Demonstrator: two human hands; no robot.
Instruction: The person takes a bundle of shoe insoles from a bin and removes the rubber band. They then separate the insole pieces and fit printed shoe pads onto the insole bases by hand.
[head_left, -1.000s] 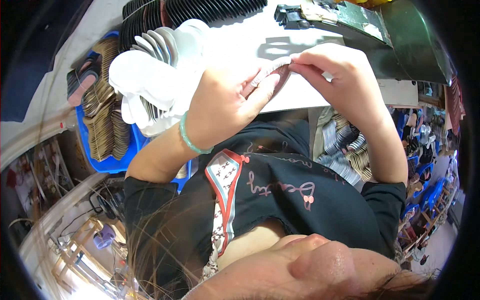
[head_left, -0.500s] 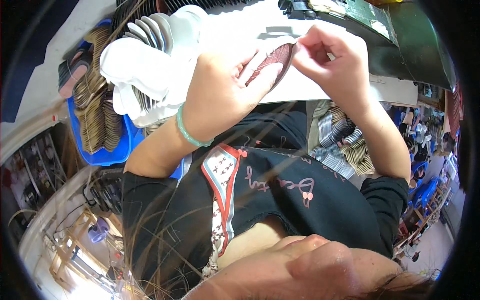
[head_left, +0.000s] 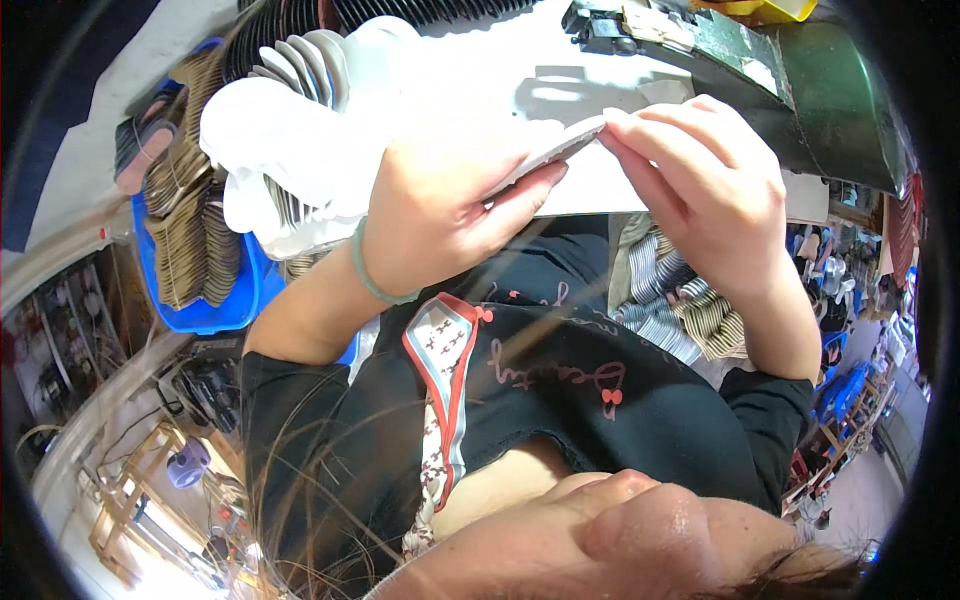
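A thin shoe insole (head_left: 562, 149), pale on its upper face and dark beneath, is tilted nearly edge-on above the white table. My left hand (head_left: 445, 190) grips its near end between thumb and fingers, the fingers lying over the pale face. At the far tip, my right hand (head_left: 705, 175) pinches the insole's edge with thumb and forefinger. White insole-shaped pieces (head_left: 270, 130) are stacked beside my left hand, some fanned upright. My left palm hides part of the held insole.
A green machine (head_left: 835, 105) stands on the white table (head_left: 480, 65) at the right. A blue bin (head_left: 215, 318) at the left holds tied bundles of brown-edged pieces (head_left: 180, 245). Striped pieces (head_left: 665, 310) lie below the table edge. Black-edged pieces (head_left: 400, 15) line the back.
The insole has turned from showing its dark red patterned face to nearly edge-on, pale face up. My right hand has moved down and slightly right, its fingers straighter, and pinches the tip.
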